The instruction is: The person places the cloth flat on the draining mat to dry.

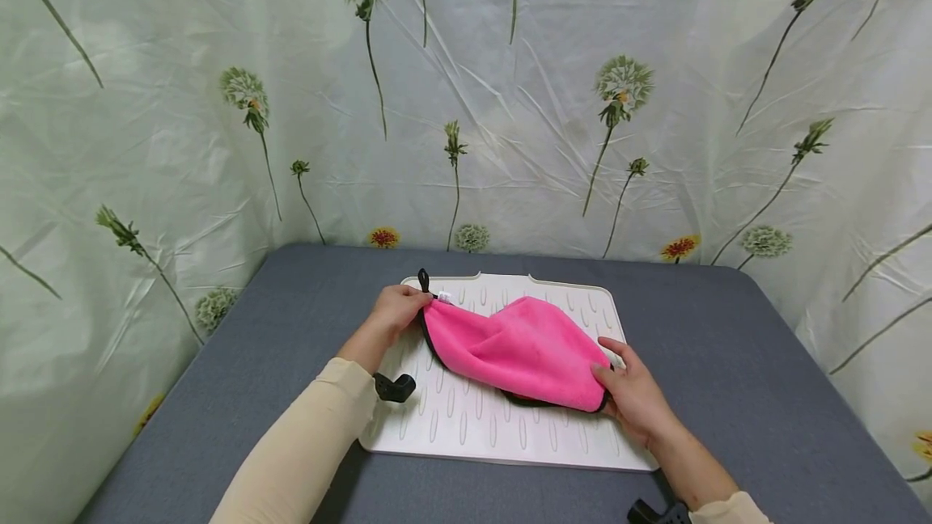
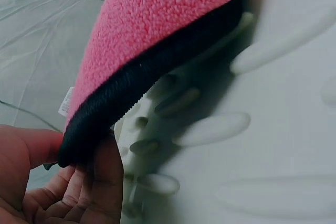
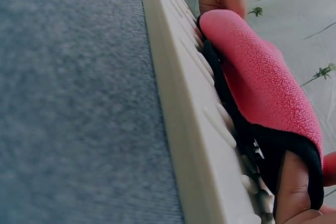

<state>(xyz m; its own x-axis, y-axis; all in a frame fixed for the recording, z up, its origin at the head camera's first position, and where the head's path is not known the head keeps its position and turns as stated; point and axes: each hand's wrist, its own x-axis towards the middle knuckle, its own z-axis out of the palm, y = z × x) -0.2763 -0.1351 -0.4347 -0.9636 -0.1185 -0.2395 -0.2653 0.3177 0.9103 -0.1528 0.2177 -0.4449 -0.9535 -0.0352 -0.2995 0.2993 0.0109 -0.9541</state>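
Note:
A bright pink fleecy cloth point(image 1: 517, 346) with black edging stretches between the two hands, over a white ribbed tray-like mat point(image 1: 466, 427). At its upper left corner, beside a black hanging loop point(image 1: 424, 280) and a small white tag point(image 1: 444, 296), my left hand point(image 1: 396, 310) pinches the edge between thumb and fingers. My right hand point(image 1: 635, 395) grips the lower right corner, thumb on top and a finger under the black edge point(image 3: 289, 142). The cloth's middle is rumpled, and a fold of its black border shows underneath. In the right wrist view the cloth arches above the mat's ridges.
The mat lies on a table covered in dark blue-grey fabric point(image 1: 306, 330). Behind it hangs a pale curtain point(image 1: 510, 144) printed with dandelions and other flowers. Black wrist devices point(image 1: 395, 387) sit by both forearms.

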